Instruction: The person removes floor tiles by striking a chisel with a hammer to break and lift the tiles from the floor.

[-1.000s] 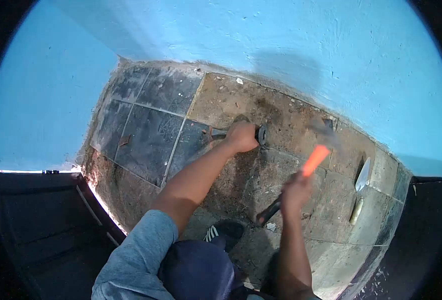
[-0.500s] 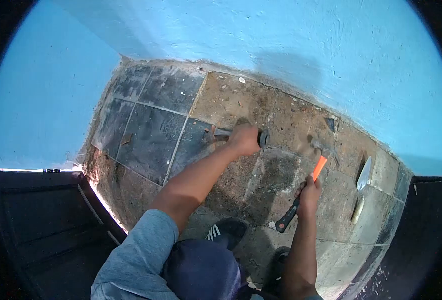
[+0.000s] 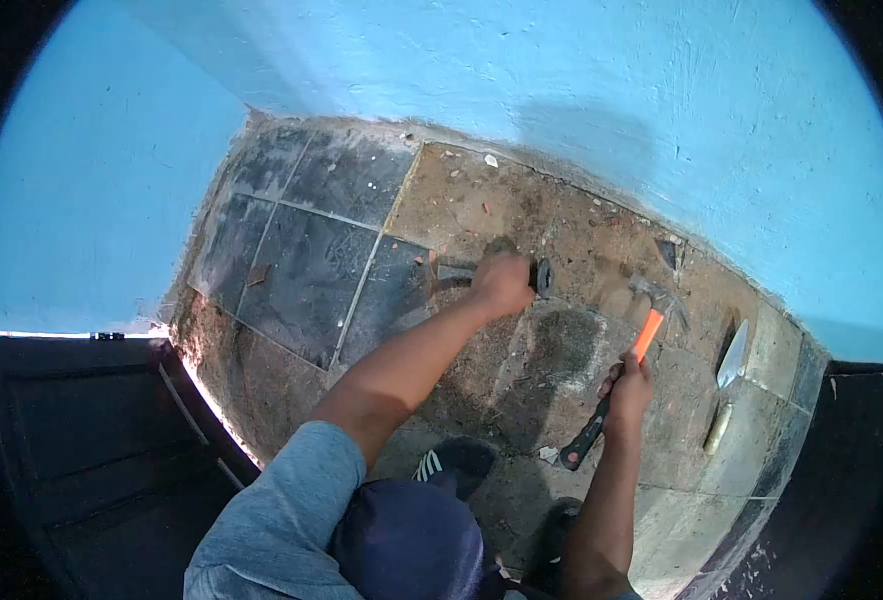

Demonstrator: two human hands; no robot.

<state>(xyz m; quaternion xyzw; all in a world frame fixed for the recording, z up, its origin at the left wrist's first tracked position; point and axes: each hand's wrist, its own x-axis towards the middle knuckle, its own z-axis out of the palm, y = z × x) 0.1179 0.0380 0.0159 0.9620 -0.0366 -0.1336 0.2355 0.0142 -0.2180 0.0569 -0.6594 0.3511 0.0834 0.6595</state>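
The hammer [image 3: 652,332] has swung rightward, I see, right grip [image 3: 629,388] clenched round it (trowel [image 3: 733,356] lying nearby), left grip [image 3: 505,284] clasping a chisel [image 3: 546,279]!

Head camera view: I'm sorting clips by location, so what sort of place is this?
Probably a part-finished room: blue walls, and dark tiles bordering rough brown floor.

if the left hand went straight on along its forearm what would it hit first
Likely the blue wall, though depth is unclear: the left hand might touch the stripped floor first.
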